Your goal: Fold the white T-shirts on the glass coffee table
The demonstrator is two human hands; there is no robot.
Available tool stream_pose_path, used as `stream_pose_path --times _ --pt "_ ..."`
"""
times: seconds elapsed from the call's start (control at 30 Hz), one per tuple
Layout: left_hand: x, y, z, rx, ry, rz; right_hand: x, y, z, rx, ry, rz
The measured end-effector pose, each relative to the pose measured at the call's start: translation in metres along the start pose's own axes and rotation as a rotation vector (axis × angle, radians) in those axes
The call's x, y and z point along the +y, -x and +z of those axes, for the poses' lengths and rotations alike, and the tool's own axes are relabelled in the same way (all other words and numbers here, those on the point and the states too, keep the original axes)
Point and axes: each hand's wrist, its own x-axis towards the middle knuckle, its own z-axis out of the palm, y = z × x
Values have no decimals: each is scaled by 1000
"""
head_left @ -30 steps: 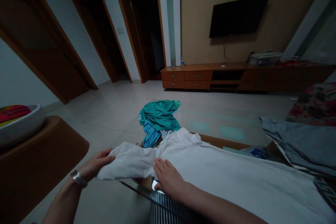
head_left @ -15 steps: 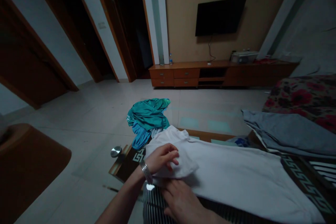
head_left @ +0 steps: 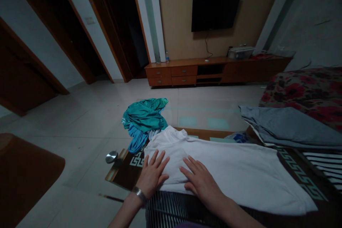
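Note:
A white shirt [head_left: 235, 171] lies stretched across a dark low table, its collar end toward the left and one part folded over near my hands. My left hand [head_left: 153, 172], with silver bangles at the wrist, rests flat on the left end of the cloth with fingers spread. Just to the right, my right hand [head_left: 199, 178] also lies open on the white fabric. Neither hand grasps anything. Beyond the shirt's left end sits a heap of green and blue clothes [head_left: 145, 115].
Folded grey clothing [head_left: 288, 124] lies at the right beside striped cloth [head_left: 324, 167]. A round metal object [head_left: 111, 156] is at the table's left corner. A brown chair-like piece [head_left: 29, 171] stands left. Across the floor are a TV cabinet [head_left: 184, 74] and a floral-covered seat [head_left: 301, 92].
My right hand has come out from under the shirt's edge onto its top. My left hand has flattened and spread its fingers. The folded part lies flatter, and the view has shifted slightly.

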Motion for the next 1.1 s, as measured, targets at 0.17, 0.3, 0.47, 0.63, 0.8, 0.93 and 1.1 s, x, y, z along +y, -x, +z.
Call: stream_pose_path --times 0.17,0.3,0.47,0.63,0.8,0.93,1.1 --pt "-6 3 14 58 -170 48 22 15 12 -99 0 14" --pt "-10 -1 17 70 -204 46 26 32 -4 -97 -53 62" --pt "-14 -9 22 59 -199 2 50 66 -41 58 -149 203" --pt "12 -21 22 193 -193 -80 126 137 -89 408 177 789" --pt "68 -42 25 307 -185 -39 174 183 -105 268 384 1232" --pt "107 -68 23 224 -171 55 180 173 -95 155 301 1253" --pt "138 -109 20 120 -114 26 192 166 -95 118 160 1270"
